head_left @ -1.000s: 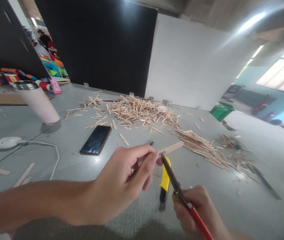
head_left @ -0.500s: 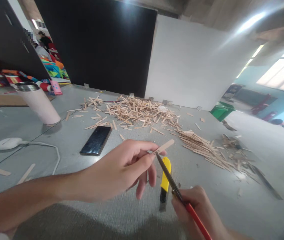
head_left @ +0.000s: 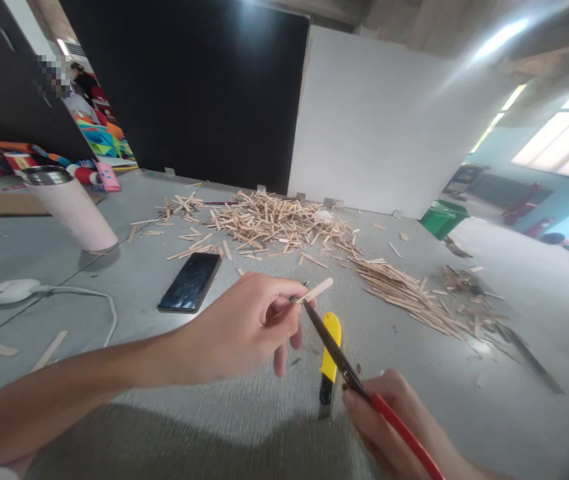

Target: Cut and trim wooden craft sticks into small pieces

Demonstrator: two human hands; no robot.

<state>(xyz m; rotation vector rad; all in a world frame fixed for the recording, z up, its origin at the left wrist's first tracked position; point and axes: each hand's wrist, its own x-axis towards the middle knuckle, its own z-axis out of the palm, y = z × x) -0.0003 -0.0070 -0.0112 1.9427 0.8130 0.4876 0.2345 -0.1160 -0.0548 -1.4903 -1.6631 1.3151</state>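
Two hands meet above the yellow utility knife (head_left: 330,357): the left hand (head_left: 244,327) pinches a pale wooden stick (head_left: 315,291), the right hand (head_left: 389,427) grips red-handled scissors (head_left: 359,387), blades seemingly closed at the stick's near end. The stick's exposed part looks shorter than a second ago. It slants up-right, away from the knife.

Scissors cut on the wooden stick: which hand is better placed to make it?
Right. The right hand already holds the scissors, blade tips at the wooden stick. The left hand is occupied pinching the stick, so it likely just steadies.
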